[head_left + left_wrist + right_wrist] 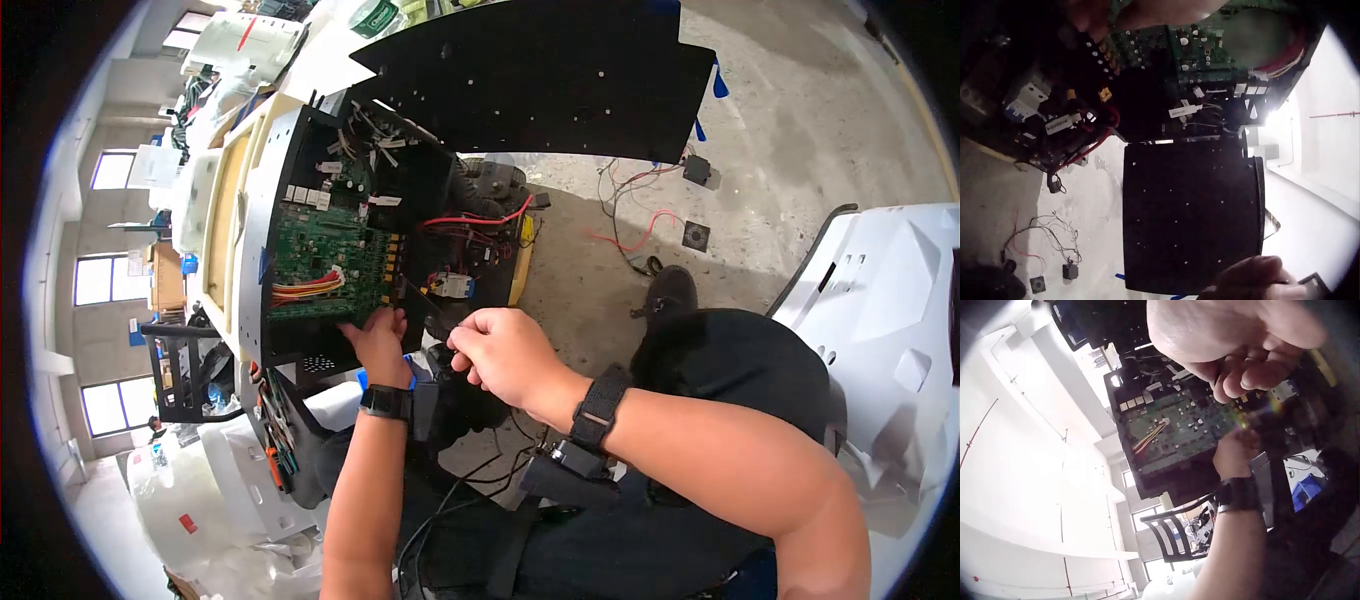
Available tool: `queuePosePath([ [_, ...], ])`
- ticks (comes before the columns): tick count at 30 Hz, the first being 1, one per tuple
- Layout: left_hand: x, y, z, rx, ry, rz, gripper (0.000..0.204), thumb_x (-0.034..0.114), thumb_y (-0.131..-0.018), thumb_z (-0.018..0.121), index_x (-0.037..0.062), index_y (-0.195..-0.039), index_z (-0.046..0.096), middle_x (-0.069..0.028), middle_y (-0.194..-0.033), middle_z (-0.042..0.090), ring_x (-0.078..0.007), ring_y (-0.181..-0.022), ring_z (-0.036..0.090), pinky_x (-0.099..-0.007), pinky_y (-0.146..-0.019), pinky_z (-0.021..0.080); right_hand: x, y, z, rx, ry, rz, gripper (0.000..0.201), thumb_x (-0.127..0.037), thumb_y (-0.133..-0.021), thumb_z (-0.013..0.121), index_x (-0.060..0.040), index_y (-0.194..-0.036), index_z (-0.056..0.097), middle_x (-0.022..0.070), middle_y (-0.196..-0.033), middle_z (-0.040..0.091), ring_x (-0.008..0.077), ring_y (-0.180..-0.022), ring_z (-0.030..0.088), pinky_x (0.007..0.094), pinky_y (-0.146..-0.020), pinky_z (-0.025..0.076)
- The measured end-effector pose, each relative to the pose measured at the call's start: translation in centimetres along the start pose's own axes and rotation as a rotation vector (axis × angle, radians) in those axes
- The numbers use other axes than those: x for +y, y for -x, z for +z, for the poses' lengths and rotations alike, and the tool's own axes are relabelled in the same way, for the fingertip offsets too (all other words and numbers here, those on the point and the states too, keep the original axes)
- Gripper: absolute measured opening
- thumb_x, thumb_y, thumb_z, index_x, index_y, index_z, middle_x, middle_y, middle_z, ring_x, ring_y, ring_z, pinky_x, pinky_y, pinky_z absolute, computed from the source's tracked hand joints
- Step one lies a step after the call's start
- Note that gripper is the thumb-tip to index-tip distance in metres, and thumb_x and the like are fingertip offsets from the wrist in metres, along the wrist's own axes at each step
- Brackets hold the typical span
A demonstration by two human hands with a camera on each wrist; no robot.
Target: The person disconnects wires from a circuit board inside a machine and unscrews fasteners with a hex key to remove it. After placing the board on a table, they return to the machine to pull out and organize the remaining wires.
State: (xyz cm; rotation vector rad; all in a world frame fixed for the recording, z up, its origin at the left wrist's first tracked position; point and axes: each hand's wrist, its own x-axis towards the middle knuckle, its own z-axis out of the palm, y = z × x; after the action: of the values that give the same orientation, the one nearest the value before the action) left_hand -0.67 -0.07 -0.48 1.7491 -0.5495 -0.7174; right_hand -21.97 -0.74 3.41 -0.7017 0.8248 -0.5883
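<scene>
I see the right hand [505, 350] pinching a slim dark tool [436, 325] near the green circuit board [320, 240] inside the black case [290, 340]. The left hand [381, 350] is at the case's edge; I cannot tell its grip.

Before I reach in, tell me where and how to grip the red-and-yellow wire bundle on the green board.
Pinch the white connector at the end of the wire bundle, not the thin wires themselves. Come straight toward the exposed face of the green board, probably favouring the connector's right in the head view: the wires run off leftward there, leaving that side freer.
</scene>
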Motion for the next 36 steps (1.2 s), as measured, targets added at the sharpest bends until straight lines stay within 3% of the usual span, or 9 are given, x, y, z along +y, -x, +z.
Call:
queuePosePath([
  [8,0.1,-0.7,1.1,0.077,0.032,-0.046,0.065,0.0,-0.079,0.052,0.0087,-0.131,0.013,-0.0144,-0.1,0.054,-0.0226,-0.076,0.062,-0.0323,-0.065,0.051,0.2,-0.2,0.5,-0.009,0.011,0.001,0.021,-0.019,-0.085,0.052,0.0001,-0.084,0.061,0.0042,-0.069,0.062,0.0082,-0.053,0.054,0.0227,-0.048,0.043],
  [10,0.3,-0.2,1.1,0.049,-0.024,0.008,0.048,-0.001,-0.077,0.053,0.005,-0.113,0.021,-0.0144,-0.094,0.055,-0.0246,-0.078,0.06,-0.0352,-0.066,0.051,0.3,-0.4,0.6,-0.002,0.03,-0.012,0.021,-0.019,-0.085,0.052,0.0004,-0.084,0.061,0.0044,-0.069,0.062,0.0083,-0.053,0.054,0.0231,-0.048,0.044],
  [17,-0.1,-0.7,1.0,0.08,-0.017,0.023,0.051,0.0,-0.078,0.053,0.0051,-0.118,0.022,-0.0144,-0.095,0.055,-0.0242,-0.079,0.06,-0.0348,-0.068,0.05,0.3,-0.7,0.6,0.023,0.073,-0.007,0.022,-0.018,-0.085,0.052,0.0016,-0.084,0.062,0.0055,-0.068,0.062,0.0095,-0.052,0.054,0.0243,-0.05,0.044],
  [19,-0.1,-0.9,0.9,0.084,-0.028,-0.017,0.059,0.001,-0.081,0.051,0.0057,-0.13,0.017,-0.014,-0.105,0.053,-0.0235,-0.084,0.061,-0.0313,-0.07,0.05,0.4,-0.8,0.7,0.027,0.085,-0.008,0.022,-0.018,-0.085,0.052,0.0018,-0.084,0.062,0.0055,-0.068,0.062,0.0097,-0.052,0.054,0.0245,-0.05,0.044],
  [24,-0.1,0.3,1.2,0.065,-0.03,0.025,0.05,0.004,-0.081,0.051,0.0023,-0.122,0.021,-0.0153,-0.105,0.054,-0.0244,-0.089,0.06,-0.0325,-0.075,0.049,0.5,-0.9,1.0,0.042,0.069,0.003,0.022,-0.018,-0.084,0.053,0.0022,-0.084,0.062,0.0059,-0.068,0.062,0.0097,-0.053,0.054,0.0248,-0.05,0.044],
  [26,-0.1,0.2,1.0,0.087,-0.035,0.035,0.044,0.005,-0.081,0.052,0.0006,-0.115,0.024,-0.0161,-0.102,0.055,-0.0246,-0.089,0.06,-0.0333,-0.075,0.049,0.7,-1.1,1.1,0.097,0.07,-0.037,0.024,-0.016,-0.081,0.052,0.0035,-0.074,0.063,0.014,-0.064,0.064,0.0221,-0.058,0.063,0.0337,-0.058,0.049],
  [29,-0.3,0.4,1.2,0.092,0.078,0.123,0.05,0.007,-0.084,0.05,-0.0001,-0.124,0.021,-0.0159,-0.107,0.054,-0.024,-0.092,0.059,-0.0325,-0.077,0.048,1.1,-1.5,0.7,0.047,0.046,0.014,0.022,-0.018,-0.084,0.054,0.0018,-0.086,0.062,0.0058,-0.069,0.062,0.0092,-0.053,0.054,0.023,-0.047,0.043],
  [35,-1.7,1.4,1.4,0.037,0.0,0.047,0.063,0.003,-0.082,0.048,-0.0029,-0.137,0.017,-0.0174,-0.118,0.049,-0.0234,-0.094,0.059,-0.0319,-0.083,0.046,0.9,-1.9,-0.4,0.095,0.025,0.047,0.022,-0.019,-0.084,0.053,0.001,-0.086,0.061,0.0055,-0.07,0.062,0.0096,-0.053,0.055,0.0232,-0.047,0.045],
  [36,-2.4,1.1,1.3,-0.014,-0.022,0.026,0.052,0.005,-0.084,0.05,-0.0032,-0.131,0.029,-0.0132,-0.111,0.052,-0.0203,-0.091,0.059,-0.0302,-0.078,0.046,1.1,-2.0,-0.6,0.095,0.025,0.049,0.022,-0.019,-0.084,0.053,0.001,-0.086,0.061,0.0055,-0.07,0.062,0.0096,-0.053,0.055,0.0232,-0.047,0.045],
])
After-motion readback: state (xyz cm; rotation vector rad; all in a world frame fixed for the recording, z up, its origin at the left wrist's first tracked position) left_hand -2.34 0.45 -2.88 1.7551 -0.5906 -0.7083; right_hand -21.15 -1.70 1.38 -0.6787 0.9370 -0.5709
